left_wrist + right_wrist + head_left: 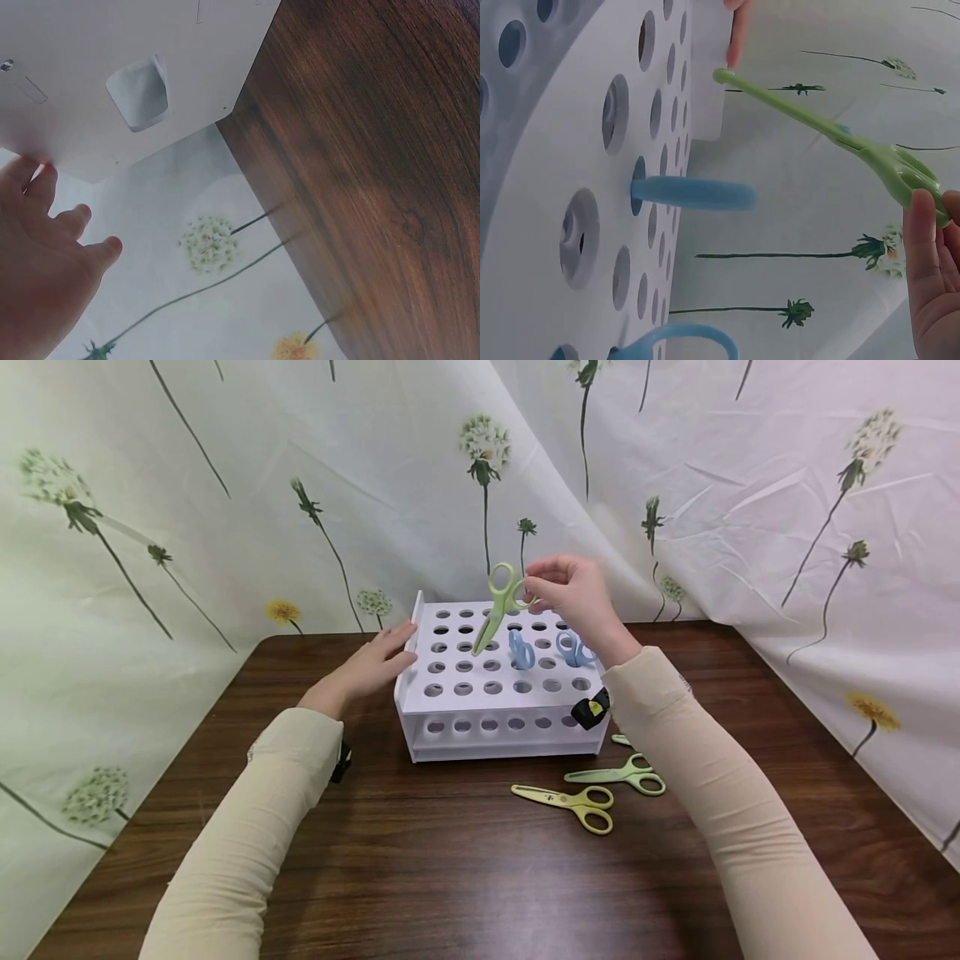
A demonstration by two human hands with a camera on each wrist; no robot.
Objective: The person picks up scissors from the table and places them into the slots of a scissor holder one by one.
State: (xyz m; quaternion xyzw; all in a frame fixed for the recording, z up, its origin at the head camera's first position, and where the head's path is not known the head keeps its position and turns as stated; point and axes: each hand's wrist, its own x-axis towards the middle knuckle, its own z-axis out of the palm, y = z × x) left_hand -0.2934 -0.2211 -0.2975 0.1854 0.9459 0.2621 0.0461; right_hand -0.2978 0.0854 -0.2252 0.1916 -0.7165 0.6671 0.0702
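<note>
Green scissors (495, 612) hang blades-down over the white rack (450, 700), apart from its holed top. My right hand (573, 593) pinches one of their handle loops; the right wrist view also shows the green scissors (817, 124) between the thumb and fingers. My left hand (367, 667) rests its fingers on the rack's left side panel; in the left wrist view the hand (45, 255) touches that panel's edge. Two blue scissors stand in the rack's holes with handles up: one blue pair (521, 652) near the middle, another blue pair (573, 649) toward the right.
Yellow scissors (570, 802) lie on the brown wooden table (420, 877) in front of the rack. Green scissors (622, 774) lie just behind them, and another green tip (621, 739) shows by my right sleeve. A flower-print curtain (420, 485) hangs behind the table.
</note>
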